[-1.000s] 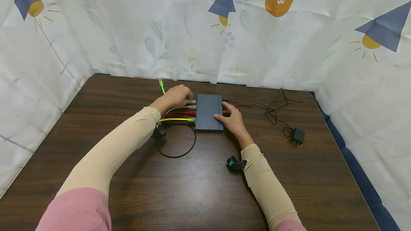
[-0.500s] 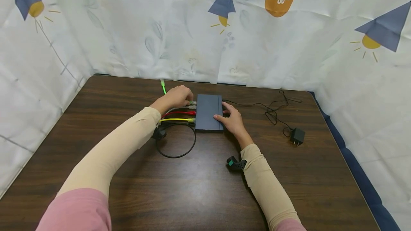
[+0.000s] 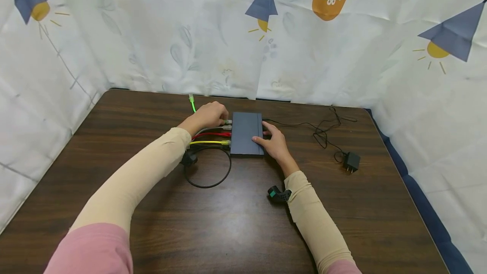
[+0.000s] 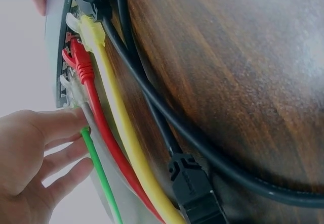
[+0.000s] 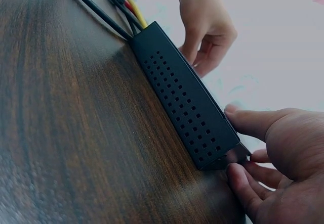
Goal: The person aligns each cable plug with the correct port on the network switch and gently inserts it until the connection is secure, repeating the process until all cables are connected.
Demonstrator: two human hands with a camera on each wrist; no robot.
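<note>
A flat dark network switch [image 3: 246,133] lies at the middle of the table, its port side facing left. My left hand [image 3: 207,115] pinches the green Ethernet cable [image 4: 104,176] near its plug, right at the switch's far-end port; the fingers partly hide the plug. Beside it, the grey cable [image 4: 93,115], red cable [image 4: 101,113] and yellow cable [image 4: 119,107] sit plugged in a row. A black cable's plug [image 4: 90,1] is at the near end. My right hand [image 3: 277,143] grips the switch's right side, thumb on top and fingers along the edge.
The black cable [image 3: 205,187] loops on the table in front of the ports. A thin power cord [image 3: 304,124] runs right from the switch to a black power adapter [image 3: 351,162]. The green cable's loose plug [image 3: 191,98] points toward the back curtain [image 3: 228,45].
The green cable's loose end has shifted very slightly to the right since a second ago. Both hands keep nearly the same places, and the switch stays where it was.
</note>
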